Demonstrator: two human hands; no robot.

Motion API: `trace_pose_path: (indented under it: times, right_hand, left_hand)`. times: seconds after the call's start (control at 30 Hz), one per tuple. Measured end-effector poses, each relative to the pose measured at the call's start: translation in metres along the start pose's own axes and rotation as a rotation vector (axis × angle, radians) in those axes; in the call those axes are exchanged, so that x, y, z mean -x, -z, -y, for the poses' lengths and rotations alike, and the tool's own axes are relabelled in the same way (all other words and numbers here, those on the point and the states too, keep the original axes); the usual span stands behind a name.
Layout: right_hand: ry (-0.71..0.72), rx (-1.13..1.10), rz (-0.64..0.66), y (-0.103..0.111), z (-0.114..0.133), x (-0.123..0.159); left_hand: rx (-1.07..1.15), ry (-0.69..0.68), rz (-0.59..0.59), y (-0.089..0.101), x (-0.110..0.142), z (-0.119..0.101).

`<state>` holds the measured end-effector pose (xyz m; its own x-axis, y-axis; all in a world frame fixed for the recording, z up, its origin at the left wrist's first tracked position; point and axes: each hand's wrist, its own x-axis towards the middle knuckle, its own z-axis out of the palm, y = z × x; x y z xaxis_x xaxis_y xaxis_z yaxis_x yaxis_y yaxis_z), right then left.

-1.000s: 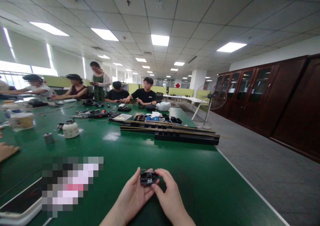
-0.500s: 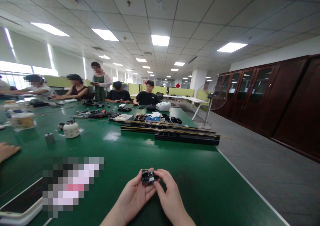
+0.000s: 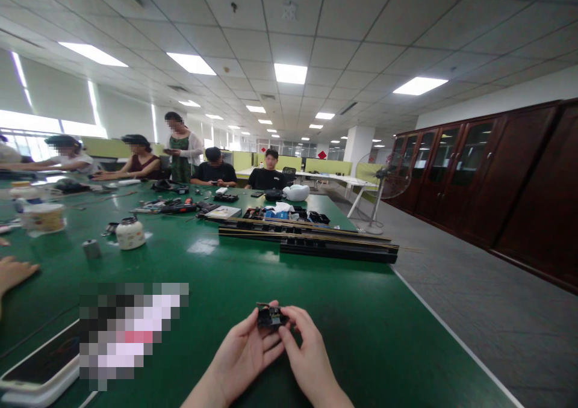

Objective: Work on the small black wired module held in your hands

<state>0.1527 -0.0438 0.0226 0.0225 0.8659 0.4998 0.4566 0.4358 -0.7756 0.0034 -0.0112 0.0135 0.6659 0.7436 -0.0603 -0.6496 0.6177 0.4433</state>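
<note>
Just above the green table (image 3: pixel 217 312), both hands grip a small black device (image 3: pixel 271 317) whose exposed inside looks like electronic parts; its exact kind is too small to tell. Palm up, my left hand (image 3: pixel 246 351) supports it from below and pinches its left edge with the thumb. From the other side, my right hand (image 3: pixel 307 345) holds the right edge between thumb and fingers. A thin strip or wire sticks up along the device's top left. The fingers cover part of its right end and underside.
A phone-like device (image 3: pixel 43 360) with a cable lies at the left, near another person's hand (image 3: pixel 18 272). Farther off stand a white jar (image 3: pixel 130 233), a grey cylinder (image 3: pixel 91 249) and a tub (image 3: pixel 44 218). Long black rails (image 3: pixel 338 251) lie across the table ahead. Several people sit beyond.
The black device has tilted slightly in my fingers, so its inside shows differently. Both hands keep nearly the same place and grip.
</note>
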Motion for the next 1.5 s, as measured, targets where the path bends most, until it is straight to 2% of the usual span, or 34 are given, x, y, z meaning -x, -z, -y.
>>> trace_pose_path:
  times: [0.33,0.57,0.97,1.13,1.33,1.5]
  right_hand:
    - [-0.02,0.013,0.012,0.0,0.004,0.0]
    - [0.003,0.034,-0.068,-0.002,-0.002,0.002]
    - [-0.084,0.013,0.017,0.0,0.002,0.0]
    - [-0.1,0.013,0.037,0.0,0.001,0.0]
    - [-0.163,0.025,0.062,-0.001,-0.003,-0.001]
    - [-0.178,0.015,0.083,0.0,0.0,0.0]
  left_hand:
    - [-0.036,-0.057,-0.087,0.003,-0.004,0.002]
    - [-0.057,-0.067,-0.142,0.002,-0.003,0.004]
    - [-0.063,-0.067,-0.21,-0.005,-0.001,0.004]
    - [-0.066,-0.054,-0.191,-0.007,-0.001,0.005]
    - [-0.073,-0.011,-0.17,0.0,-0.003,0.004]
    - [-0.127,-0.029,-0.247,0.005,-0.006,0.007]
